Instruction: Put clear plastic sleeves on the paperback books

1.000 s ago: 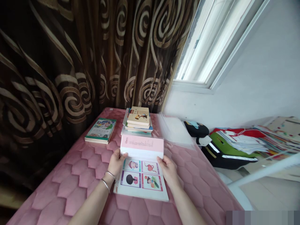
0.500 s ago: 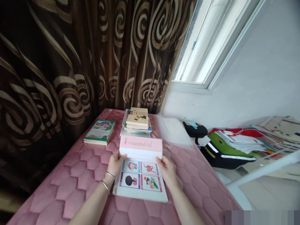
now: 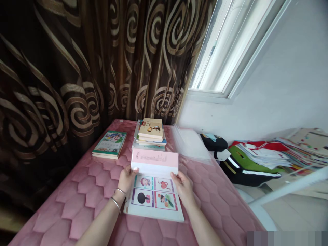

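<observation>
A picture book [image 3: 167,214] lies in front of me on the pink quilted surface, with a grid of coloured pictures on its lower part. Across its upper part stands a raised pink and white flap [image 3: 155,157] with small print; whether it is a page or part of the cover, I cannot tell. My left hand [image 3: 127,178], with two bangles on the wrist, is closed on the flap's left edge, thumb on the front. At the opposite edge my right hand [image 3: 182,183] grips likewise. The fingers behind the flap are hidden.
Behind the book rises a stack of books [image 3: 151,129]. Two green-covered books [image 3: 109,143] lie to the left. Clear plastic sheets [image 3: 192,143] spread at the right edge. Beyond them are a black and green bag [image 3: 249,174] and piled papers. A patterned curtain [image 3: 143,61] hangs behind.
</observation>
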Tool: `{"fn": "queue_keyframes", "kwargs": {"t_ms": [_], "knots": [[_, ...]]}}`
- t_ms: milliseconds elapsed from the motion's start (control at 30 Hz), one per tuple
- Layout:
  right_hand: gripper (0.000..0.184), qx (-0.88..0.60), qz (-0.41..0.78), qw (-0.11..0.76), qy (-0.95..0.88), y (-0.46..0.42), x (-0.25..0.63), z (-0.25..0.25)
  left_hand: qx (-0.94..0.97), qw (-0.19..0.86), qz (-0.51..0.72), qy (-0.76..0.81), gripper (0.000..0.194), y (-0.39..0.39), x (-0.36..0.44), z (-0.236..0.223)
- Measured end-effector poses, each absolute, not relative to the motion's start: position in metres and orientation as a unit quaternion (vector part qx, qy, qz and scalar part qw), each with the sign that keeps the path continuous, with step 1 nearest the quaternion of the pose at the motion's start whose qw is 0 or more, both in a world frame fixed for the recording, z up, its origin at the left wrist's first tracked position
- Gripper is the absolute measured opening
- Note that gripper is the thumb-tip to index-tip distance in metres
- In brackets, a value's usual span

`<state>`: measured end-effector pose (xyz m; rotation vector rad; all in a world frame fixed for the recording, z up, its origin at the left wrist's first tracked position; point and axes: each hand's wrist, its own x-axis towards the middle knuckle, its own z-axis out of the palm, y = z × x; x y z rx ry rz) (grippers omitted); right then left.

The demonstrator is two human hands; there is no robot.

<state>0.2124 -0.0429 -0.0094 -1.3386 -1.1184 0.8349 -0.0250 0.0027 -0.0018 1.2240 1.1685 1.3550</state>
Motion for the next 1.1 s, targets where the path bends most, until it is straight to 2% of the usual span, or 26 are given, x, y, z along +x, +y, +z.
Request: {"fn": "queue_keyframes", "kwargs": {"t_ms": [567, 800, 967, 1033, 1100], "knots": [[0.043, -0.619, 0.285, 0.541, -0.492, -0.042, 0.213, -0.003, 0.522, 0.465, 0.539, 0.470, 0.032, 0.005, -0.030, -0.003], [0.039, -0.566, 0.356, 0.569, -0.480, -0.048, 0.211, 0.006, 0.533, 0.441, 0.530, 0.491, 0.029, 0.005, -0.031, -0.001], [0.042, -0.594, 0.329, 0.562, -0.473, -0.048, 0.210, 0.006, 0.539, 0.439, 0.520, 0.497, 0.028, 0.008, -0.032, -0.006], [0.044, -0.608, 0.310, 0.558, -0.472, -0.046, 0.210, 0.003, 0.540, 0.417, 0.519, 0.515, 0.025, 0.008, -0.034, -0.007], [0.045, -0.615, 0.298, 0.559, -0.470, -0.044, 0.210, 0.000, 0.544, 0.347, 0.540, 0.541, 0.024, 0.006, -0.034, -0.002]]}}
